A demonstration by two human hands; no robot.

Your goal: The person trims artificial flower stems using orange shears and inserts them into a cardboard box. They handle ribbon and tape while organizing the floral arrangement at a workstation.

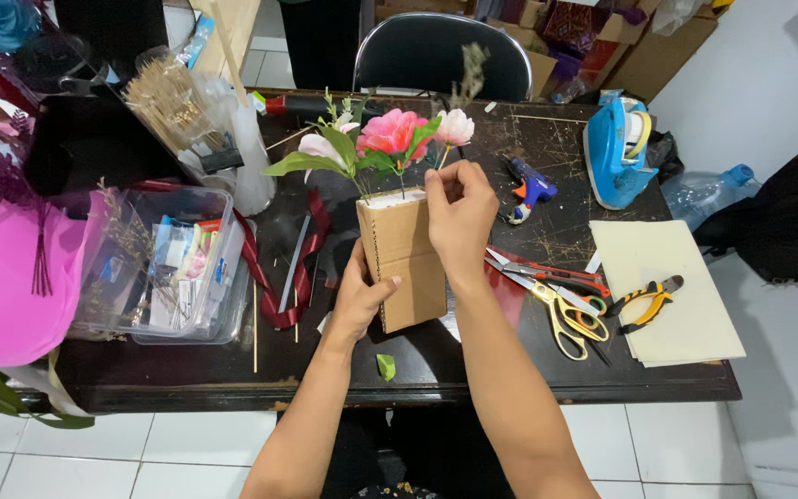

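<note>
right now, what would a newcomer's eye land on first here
The pink flowers standing out of the top of a cardboard box at mid-table, with the left hand around its lower side and the right hand at its top. Then the blue tape dispenser at the far right and the gold scissors beside the box.

Bright, even overhead light filling scene. Dark counter [473,370] showing soft sheen, no harsh glare. Hands casting faint shadows. White wall [750,83] carrying soft grey shadow. Focus staying sharp centre; wide lens bending edges, corners slightly softening.
</note>
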